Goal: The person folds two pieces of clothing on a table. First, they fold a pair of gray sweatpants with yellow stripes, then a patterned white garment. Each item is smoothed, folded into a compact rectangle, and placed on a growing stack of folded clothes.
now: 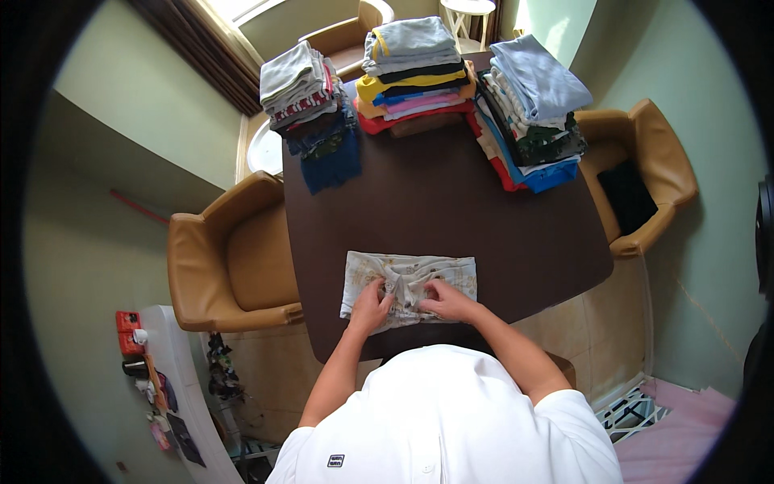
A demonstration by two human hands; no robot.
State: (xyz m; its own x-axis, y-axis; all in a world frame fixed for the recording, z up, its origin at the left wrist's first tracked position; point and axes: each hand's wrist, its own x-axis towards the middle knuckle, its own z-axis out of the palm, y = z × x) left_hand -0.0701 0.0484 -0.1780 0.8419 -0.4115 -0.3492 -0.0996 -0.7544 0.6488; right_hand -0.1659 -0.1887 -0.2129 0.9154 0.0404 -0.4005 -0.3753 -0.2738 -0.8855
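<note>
A pale garment (pixel 363 274) with a beige and grey pattern lies spread sideways on the dark brown table (pixel 451 198), close to its near edge. Its middle is bunched into folds. My left hand (pixel 372 307) is closed on the cloth just left of these folds, fingers curled inward. From the right, my right hand (pixel 446 302) pinches the cloth on the other side, its fingertips pointing toward the left hand. Both hands rest low against the garment, a short gap apart. The exact kind of garment cannot be made out.
Along the table's far side stand three stacks of folded clothes: a left stack (pixel 298 105), a middle stack (pixel 415 77) and a right stack (pixel 532 113). Tan armchairs flank the table, one left (pixel 234 250) and one right (pixel 645 169) with a black cushion (pixel 627 198).
</note>
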